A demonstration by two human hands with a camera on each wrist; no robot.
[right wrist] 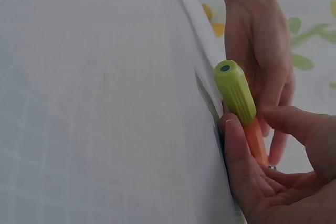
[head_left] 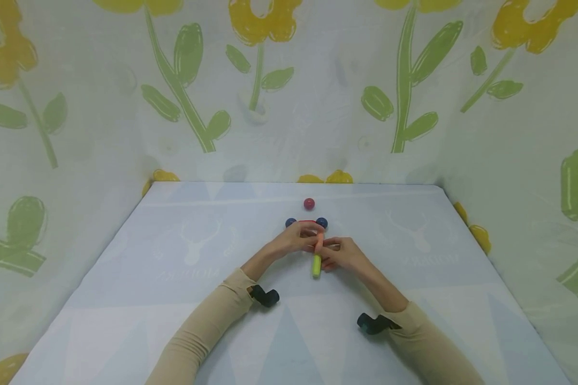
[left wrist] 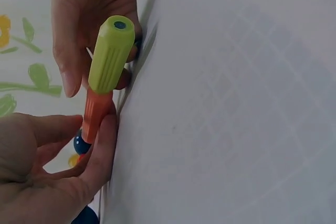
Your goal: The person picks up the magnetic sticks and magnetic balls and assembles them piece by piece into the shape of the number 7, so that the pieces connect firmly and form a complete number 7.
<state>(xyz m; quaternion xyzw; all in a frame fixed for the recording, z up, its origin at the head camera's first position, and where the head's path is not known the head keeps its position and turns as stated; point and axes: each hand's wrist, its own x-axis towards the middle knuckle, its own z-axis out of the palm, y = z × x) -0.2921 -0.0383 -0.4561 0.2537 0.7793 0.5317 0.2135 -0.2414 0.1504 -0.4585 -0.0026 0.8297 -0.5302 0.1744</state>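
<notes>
Both hands meet over the middle of the table. The left hand [head_left: 296,239] pinches an orange magnetic rod [left wrist: 96,113] between thumb and fingers. A yellow-green magnetic rod [head_left: 316,266] stands end to end with the orange one, its free end towards the person, with a dark disc in its tip. Around the joint-side end of the yellow-green rod curl the thumb and fingers of the right hand [head_left: 343,254]. Just beyond the left hand lie two dark blue balls [head_left: 321,222], with a red rod [head_left: 306,221] between them, partly hidden by the fingers.
Behind the blue balls sits a single red ball [head_left: 309,203]. A pale patterned cloth covers the table [head_left: 139,299]. Flower-printed curtains [head_left: 318,107] enclose its back and sides. Each wrist carries a black camera mount [head_left: 265,296].
</notes>
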